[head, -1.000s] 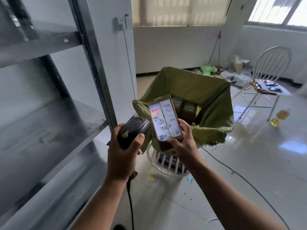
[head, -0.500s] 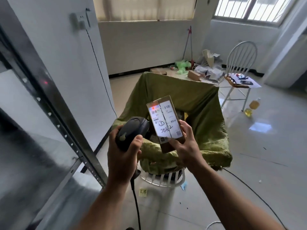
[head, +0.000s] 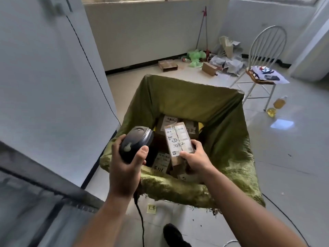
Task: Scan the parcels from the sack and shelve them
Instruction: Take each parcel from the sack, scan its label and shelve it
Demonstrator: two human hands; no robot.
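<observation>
A: Over the open green sack [head: 224, 125], the right hand [head: 195, 160] grips a labelled parcel [head: 178, 141] by its lower end, long axis near upright, label facing the camera.

B: And the left hand [head: 124, 168]?

A: Wrapped round the scanner [head: 136, 144], just left of the parcel. The shelf [head: 35, 202] lies lower left, past that hand and its cord [head: 140, 216].

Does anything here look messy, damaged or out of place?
Yes: torn wrapping, green bags and cardboard boxes lie strewn on the floor by the far wall. The near rim of the green sack is frayed, threads hanging.
</observation>
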